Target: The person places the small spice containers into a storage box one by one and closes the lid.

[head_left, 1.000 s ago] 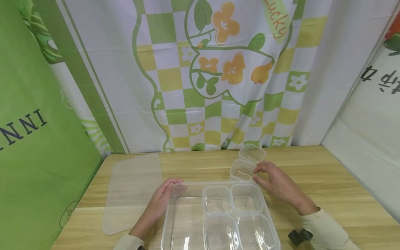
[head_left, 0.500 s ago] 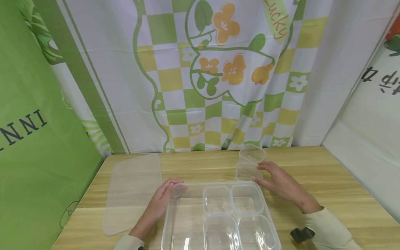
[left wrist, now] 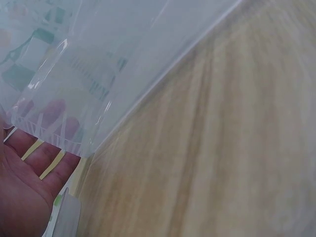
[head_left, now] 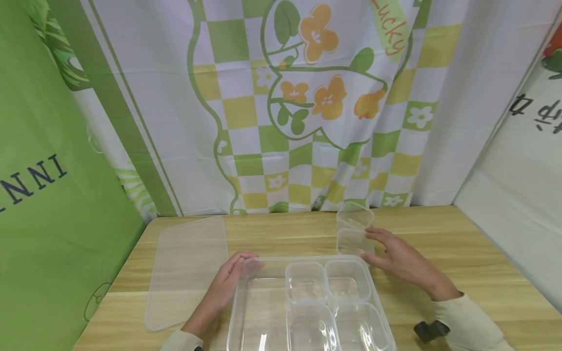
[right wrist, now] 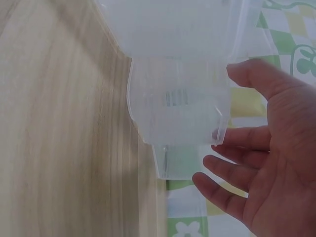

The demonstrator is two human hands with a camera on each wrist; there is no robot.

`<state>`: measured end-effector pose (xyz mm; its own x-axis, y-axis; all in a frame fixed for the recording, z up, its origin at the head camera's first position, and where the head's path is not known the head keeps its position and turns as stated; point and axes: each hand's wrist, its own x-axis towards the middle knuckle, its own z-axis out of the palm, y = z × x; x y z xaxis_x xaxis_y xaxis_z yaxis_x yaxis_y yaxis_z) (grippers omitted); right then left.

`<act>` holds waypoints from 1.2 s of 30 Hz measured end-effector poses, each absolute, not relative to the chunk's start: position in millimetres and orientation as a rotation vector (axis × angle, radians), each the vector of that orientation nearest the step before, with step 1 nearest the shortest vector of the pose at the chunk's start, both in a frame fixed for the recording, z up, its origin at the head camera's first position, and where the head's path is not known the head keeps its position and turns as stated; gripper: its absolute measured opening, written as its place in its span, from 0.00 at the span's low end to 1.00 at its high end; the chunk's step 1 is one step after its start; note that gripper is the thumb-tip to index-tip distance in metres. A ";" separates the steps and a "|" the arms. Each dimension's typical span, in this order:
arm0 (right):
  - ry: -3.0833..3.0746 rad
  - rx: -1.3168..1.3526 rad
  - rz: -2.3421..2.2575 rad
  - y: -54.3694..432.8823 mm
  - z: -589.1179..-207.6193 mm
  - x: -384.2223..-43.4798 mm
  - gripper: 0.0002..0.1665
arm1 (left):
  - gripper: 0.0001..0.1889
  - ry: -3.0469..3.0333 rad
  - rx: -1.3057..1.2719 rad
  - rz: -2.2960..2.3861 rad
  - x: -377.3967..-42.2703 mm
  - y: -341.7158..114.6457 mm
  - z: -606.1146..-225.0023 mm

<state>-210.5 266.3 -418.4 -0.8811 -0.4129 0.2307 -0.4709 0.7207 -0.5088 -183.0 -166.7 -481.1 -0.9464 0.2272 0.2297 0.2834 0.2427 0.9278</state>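
Observation:
A large clear plastic box (head_left: 259,312) stands at the table's front, with several small clear inner boxes (head_left: 306,282) in its right part. My left hand (head_left: 228,275) holds its far left corner; fingers (left wrist: 54,170) reach round behind the wall and show through the plastic. Behind the large box, a small clear plastic box (head_left: 351,241) stands upright on the table. My right hand (head_left: 397,256) grips this one from the right, thumb at its near side and index finger at its far side. The other right fingers (right wrist: 222,197) are spread off it.
Another small clear box (head_left: 354,216) stands directly behind the gripped one, near the back edge. A flat translucent lid (head_left: 189,273) lies on the wooden table (head_left: 474,273) at the left. Printed cloth (head_left: 246,146) hangs behind the table, with a green cloth (head_left: 52,219) on the left.
My right hand has moved slightly right, bringing the small box along and turning it into line with the one behind. The left hand and the large box stay in place.

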 end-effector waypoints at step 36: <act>-2.707 0.743 0.926 275.1 -428.9 -214.5 0.14 | 0.18 -2.432 -0.502 -1.823 -183.7 -166.0 -481.4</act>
<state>-214.5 275.1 -428.9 -0.8577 -0.3984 0.3250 -0.5140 0.6803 -0.5225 -183.7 -166.0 -481.4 -0.9451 0.2206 0.2412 0.2934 0.2473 0.9234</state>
